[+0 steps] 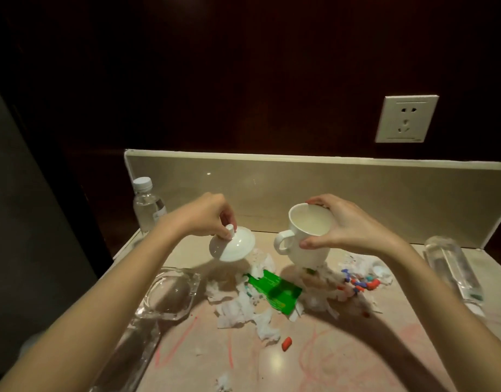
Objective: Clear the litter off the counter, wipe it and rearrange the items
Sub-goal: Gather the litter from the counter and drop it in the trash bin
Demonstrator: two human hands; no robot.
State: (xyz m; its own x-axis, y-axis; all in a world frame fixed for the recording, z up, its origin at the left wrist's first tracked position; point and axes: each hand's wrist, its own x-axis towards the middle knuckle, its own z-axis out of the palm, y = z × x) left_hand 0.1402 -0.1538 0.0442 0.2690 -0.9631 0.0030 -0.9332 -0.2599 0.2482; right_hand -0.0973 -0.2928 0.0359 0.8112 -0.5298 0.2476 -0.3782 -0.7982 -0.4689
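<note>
The left hand (212, 215) pinches the small knob of the white lid (232, 247) between its fingertips, and the lid hangs tilted above the counter (314, 360), near its back left part. The right hand (342, 224) grips the white mug (306, 239) from the side, with the thumb on the near wall and the fingers curled over the far rim; the mug is also in the air, over the middle of the counter, with its handle toward the lid.

The litter is under both: torn tissue pieces (243, 309), a green wrapper (274, 291) and small coloured bits (359, 282) in the middle, and one orange bit (286, 343) nearer the front edge.

I think the main danger is the lid. The knob is small and smooth, so a pinch on it can slip, and the lid could fall on the glass ashtray (167, 295) at the left edge and chip. When the mug goes down, it may land on tissue and stand unsteady. The bottle lying at the right edge (452, 273) could roll if an arm pushes it. Red scribbles (311, 360) on the front part need real rubbing.

The upright bottle (147, 205) in the back left corner has a label, but no writing can be read anywhere.
</note>
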